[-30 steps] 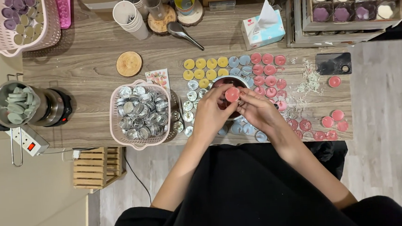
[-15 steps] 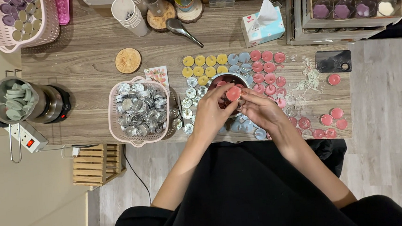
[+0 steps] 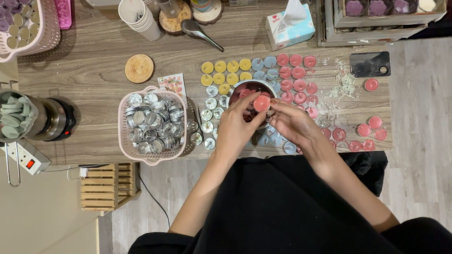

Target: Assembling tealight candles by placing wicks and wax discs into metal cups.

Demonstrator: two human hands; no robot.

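Both hands meet over the metal bowl [image 3: 251,89], pinching one pink candle [image 3: 261,103] between them. Left hand [image 3: 235,129] grips its left side, right hand [image 3: 291,124] its right, fingers closed on it.

We're seeing a pink wax disc [image 3: 261,103], a pale pink basket [image 3: 154,155] of silver cups [image 3: 153,121], rows of yellow discs [image 3: 226,66], light blue discs [image 3: 264,63] and pink discs [image 3: 296,60], on a grey-brown woodgrain table [image 3: 87,72].
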